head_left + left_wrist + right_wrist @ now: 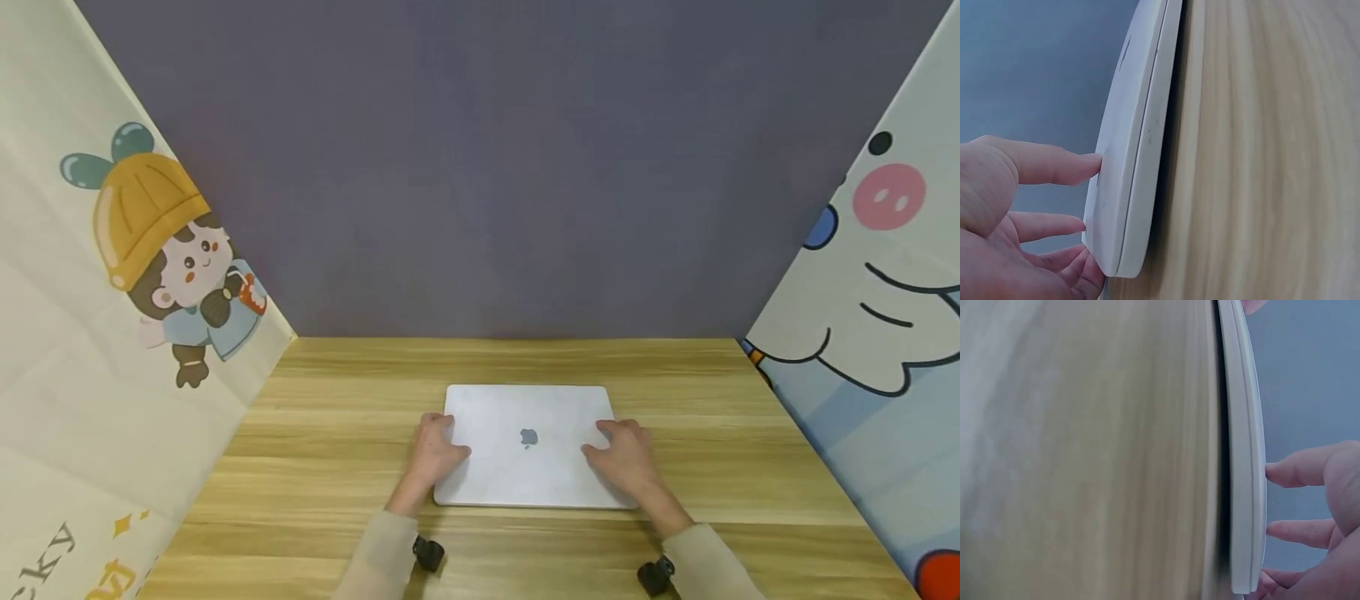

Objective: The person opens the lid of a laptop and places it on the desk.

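A closed silver laptop (517,479) lies flat on the wooden table, its lid up with a dark apple logo in the middle. My left hand (435,452) grips its left side, the thumb resting on the lid. In the left wrist view, the index fingertip (1075,226) meets the lid's edge and the other fingers curl by the side. The right side is held by my right hand (626,456), thumb and index fingertip on the lid. Its lower fingers (1282,578) are partly hidden behind the laptop's corner in the right wrist view.
The wooden table (337,400) ends at a dark grey panel (517,183) at the back. A cream cloth with a cartoon child (198,267) hangs on the left, and a cartoon-printed cloth (885,333) on the right. Small black cameras (428,553) sit at both wrists.
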